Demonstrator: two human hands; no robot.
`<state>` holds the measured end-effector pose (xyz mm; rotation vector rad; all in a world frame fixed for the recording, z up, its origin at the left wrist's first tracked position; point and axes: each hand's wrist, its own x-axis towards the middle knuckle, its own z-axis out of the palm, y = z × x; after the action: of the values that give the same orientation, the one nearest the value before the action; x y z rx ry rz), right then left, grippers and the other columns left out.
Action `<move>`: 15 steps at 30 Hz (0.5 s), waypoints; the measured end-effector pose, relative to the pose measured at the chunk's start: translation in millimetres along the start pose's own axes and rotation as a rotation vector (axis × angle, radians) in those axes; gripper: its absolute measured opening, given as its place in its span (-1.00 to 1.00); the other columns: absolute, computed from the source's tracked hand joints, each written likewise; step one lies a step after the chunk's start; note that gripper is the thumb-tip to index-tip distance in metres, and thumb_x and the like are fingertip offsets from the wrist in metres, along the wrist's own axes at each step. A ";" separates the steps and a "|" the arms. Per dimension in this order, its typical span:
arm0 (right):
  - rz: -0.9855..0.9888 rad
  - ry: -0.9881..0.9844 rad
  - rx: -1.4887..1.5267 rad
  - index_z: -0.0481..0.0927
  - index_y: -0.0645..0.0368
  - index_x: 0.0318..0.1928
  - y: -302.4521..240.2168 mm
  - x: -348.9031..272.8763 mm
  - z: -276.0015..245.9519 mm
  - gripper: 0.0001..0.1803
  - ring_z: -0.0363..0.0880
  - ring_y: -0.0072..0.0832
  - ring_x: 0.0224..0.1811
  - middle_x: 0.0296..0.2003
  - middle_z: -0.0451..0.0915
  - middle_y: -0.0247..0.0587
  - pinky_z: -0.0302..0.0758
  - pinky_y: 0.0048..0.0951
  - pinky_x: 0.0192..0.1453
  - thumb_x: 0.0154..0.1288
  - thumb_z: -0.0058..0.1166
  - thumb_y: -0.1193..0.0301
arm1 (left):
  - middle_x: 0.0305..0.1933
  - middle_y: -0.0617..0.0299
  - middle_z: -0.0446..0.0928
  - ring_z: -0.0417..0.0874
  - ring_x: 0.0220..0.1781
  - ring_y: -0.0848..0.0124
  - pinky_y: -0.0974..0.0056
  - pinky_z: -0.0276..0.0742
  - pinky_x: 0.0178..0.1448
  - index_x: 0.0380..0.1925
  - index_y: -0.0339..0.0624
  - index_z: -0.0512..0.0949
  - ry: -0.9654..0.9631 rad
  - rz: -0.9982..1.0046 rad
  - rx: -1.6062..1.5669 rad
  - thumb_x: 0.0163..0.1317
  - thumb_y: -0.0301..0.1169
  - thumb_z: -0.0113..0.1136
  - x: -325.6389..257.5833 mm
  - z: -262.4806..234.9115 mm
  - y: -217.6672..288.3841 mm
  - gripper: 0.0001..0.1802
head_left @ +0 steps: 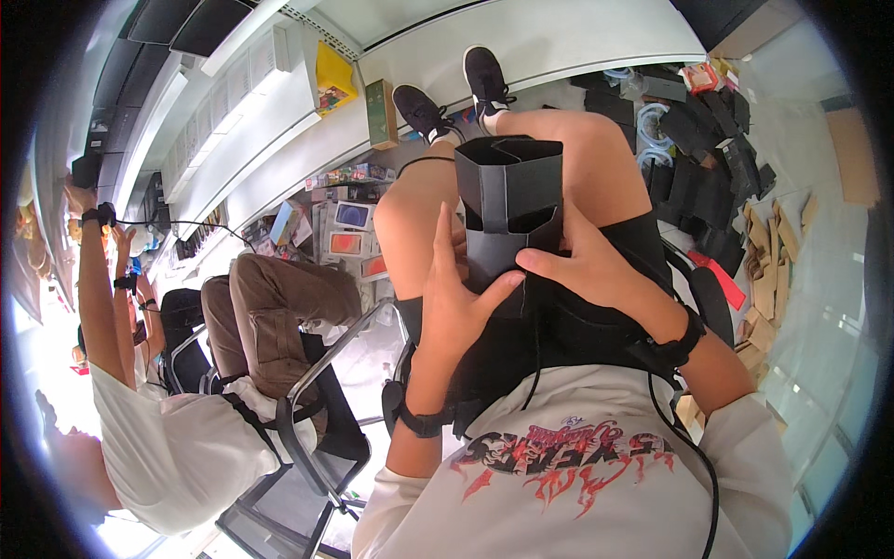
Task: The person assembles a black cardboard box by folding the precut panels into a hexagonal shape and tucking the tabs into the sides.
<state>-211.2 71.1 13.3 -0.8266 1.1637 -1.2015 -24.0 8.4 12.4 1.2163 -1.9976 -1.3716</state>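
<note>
Between my two hands, above my lap, is a folded black cardboard box [484,247]. Its upper end gapes, with flaps and a divider-like fold showing inside. My left hand [454,303] grips its left side, thumb across the near face and fingers along the edge. On the right side my right hand [579,264] holds it, the thumb pressed to the front near the lower part and the fingers mostly hidden behind. The box's far side and underside are out of sight.
Many black boxes [698,191] lie heaped on the floor at right, beside brown cardboard strips [771,265]. White shelving [531,33] runs ahead, with a green box [380,114] at its foot. Small phone boxes [354,216] are stacked at left. A co-worker [177,438] sits at left by a metal-armed chair [321,373].
</note>
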 end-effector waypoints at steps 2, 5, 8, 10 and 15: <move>-0.070 0.044 -0.018 0.13 0.36 0.33 3.7 -0.3 2.5 -0.20 0.33 -0.39 0.23 0.19 0.36 -0.04 0.27 -0.34 0.34 0.20 0.28 0.34 | 0.20 -0.10 0.40 0.52 0.15 0.13 0.17 0.46 0.19 0.44 -0.34 -0.05 0.028 0.070 0.107 -0.03 -0.34 0.54 1.7 -2.2 7.1 0.15; -0.162 0.114 -0.088 0.15 0.37 0.30 9.3 0.4 0.2 -0.21 0.34 -0.36 0.24 0.18 0.36 0.00 0.28 -0.32 0.33 0.19 0.30 0.34 | 0.25 -0.09 0.34 0.49 0.18 0.13 0.16 0.46 0.20 0.44 -0.33 -0.05 0.055 0.116 0.088 -0.03 -0.36 0.54 2.5 2.0 -10.1 0.14; -0.163 0.128 -0.119 0.17 0.37 0.28 8.6 -3.3 0.7 -0.22 0.36 -0.33 0.23 0.16 0.37 0.02 0.29 -0.30 0.32 0.18 0.30 0.34 | 0.26 -0.07 0.29 0.46 0.21 0.16 0.15 0.47 0.20 0.44 -0.31 -0.05 0.014 -0.004 -0.038 -0.02 -0.39 0.53 0.0 2.4 10.5 0.13; -0.160 0.115 -0.110 0.18 0.36 0.28 7.0 -2.6 -0.5 -0.23 0.37 -0.31 0.22 0.16 0.38 0.02 0.30 -0.29 0.32 0.18 0.31 0.33 | 0.26 -0.08 0.29 0.46 0.21 0.17 0.14 0.47 0.21 0.44 -0.31 -0.07 0.021 0.033 -0.006 -0.01 -0.40 0.52 -0.8 3.1 4.9 0.13; -0.177 0.150 -0.114 0.19 0.36 0.27 12.7 -2.0 -1.2 -0.25 0.39 -0.31 0.20 0.14 0.40 0.01 0.32 -0.30 0.29 0.21 0.29 0.32 | 0.29 -0.12 0.27 0.43 0.26 0.18 0.16 0.46 0.24 0.44 -0.34 -0.12 0.058 0.007 -0.045 0.01 -0.41 0.50 -1.1 2.6 15.4 0.15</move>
<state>-209.0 75.9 1.4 -0.9537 1.3118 -1.3714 -31.8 12.6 25.3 1.2143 -1.9197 -1.3547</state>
